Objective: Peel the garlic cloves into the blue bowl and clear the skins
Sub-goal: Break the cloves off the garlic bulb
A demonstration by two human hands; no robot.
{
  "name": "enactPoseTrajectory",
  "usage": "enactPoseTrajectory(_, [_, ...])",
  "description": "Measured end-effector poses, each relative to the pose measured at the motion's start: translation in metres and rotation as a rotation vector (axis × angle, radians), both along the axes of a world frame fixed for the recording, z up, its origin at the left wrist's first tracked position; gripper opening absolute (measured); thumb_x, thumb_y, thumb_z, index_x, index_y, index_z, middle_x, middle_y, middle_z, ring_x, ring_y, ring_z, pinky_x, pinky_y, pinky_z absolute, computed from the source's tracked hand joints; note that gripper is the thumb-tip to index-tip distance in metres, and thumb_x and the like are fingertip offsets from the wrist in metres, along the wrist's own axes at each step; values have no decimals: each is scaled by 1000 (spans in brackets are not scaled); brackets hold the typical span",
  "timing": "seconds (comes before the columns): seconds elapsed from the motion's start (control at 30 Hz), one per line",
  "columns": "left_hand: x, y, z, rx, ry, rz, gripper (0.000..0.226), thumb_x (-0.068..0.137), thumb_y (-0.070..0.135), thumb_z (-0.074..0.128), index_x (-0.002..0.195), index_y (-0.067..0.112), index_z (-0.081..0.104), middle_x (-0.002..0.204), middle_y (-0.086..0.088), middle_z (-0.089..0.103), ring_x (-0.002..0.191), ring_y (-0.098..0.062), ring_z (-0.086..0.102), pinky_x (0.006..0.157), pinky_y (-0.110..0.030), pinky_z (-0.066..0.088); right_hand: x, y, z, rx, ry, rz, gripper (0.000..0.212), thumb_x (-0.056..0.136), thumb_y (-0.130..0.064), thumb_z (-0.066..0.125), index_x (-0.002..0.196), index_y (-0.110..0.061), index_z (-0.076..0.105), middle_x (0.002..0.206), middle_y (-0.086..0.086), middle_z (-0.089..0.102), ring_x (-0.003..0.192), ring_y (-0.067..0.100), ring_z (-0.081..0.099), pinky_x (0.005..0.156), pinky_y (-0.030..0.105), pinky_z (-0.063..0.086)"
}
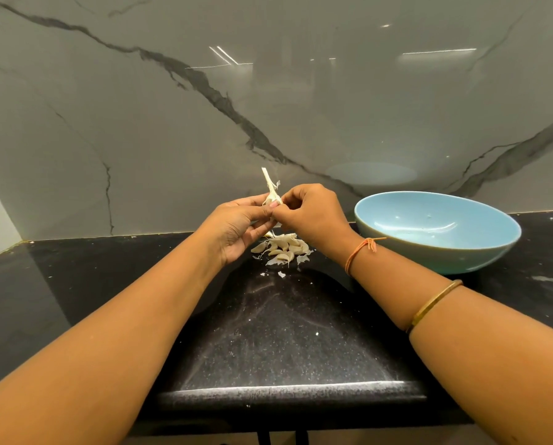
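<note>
Garlic cloves, pale and papery-skinned [281,247]: loose pile on the black speckled stone counter [284,332], directly below both hands. Left hand [236,226] and right hand [313,213] pinch a white dry-stemmed garlic bulb remnant [271,195] between them, stem up. Light blue glazed bowl [445,259] sits just right of the right hand.

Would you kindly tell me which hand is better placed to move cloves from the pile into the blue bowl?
The right hand, probably: the blue bowl stands just right of that wrist, while the left hand is farther off. Both hands currently pinch the garlic stalk.
</note>
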State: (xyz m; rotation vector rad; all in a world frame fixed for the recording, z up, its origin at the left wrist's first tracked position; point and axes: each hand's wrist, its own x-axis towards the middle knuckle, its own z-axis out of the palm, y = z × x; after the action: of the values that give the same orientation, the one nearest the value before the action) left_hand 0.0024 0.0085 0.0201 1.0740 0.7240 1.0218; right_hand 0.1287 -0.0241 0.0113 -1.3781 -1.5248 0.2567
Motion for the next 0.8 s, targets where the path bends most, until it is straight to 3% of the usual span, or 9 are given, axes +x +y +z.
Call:
enactPoseTrajectory(0.37, [3,-1,-1,30,-11,31,23,84,-6,59,106,-3,64,93,-10,70,83,-14,68,71,-22,58,-7,3,-1,84,-102,-104,25,87,-23,62,79,-2,72,69,13,68,68,27,63,67,43,54])
enactPoseTrajectory(0.53, [4,-2,-1,37,-8,43,22,84,-7,57,104,-3,64,93,-11,69,88,-16,66,76,-24,58,-6,6,-1,61,-62,-108,24,87,-22,62,80,-3,73,71,14,68,70,29,64,69,45,54])
enactPoseTrajectory(0.67, [4,0,0,30,-11,61,19,86,-8,56,102,-2,64,94,-11,68,88,-16,65,76,-23,57,-6,2,0,14,-1,-31,20,89,-23,62,86,-7,75,74,9,71,70,21,68,72,38,57])
enactPoseTrajectory(0.8, [3,0,2,7,18,50,23,87,-7,55,109,-3,63,90,-11,67,79,-13,65,76,-23,57,-2,2,1,8,110,-29,18,87,-21,65,86,-6,73,76,11,71,72,23,69,75,39,57])
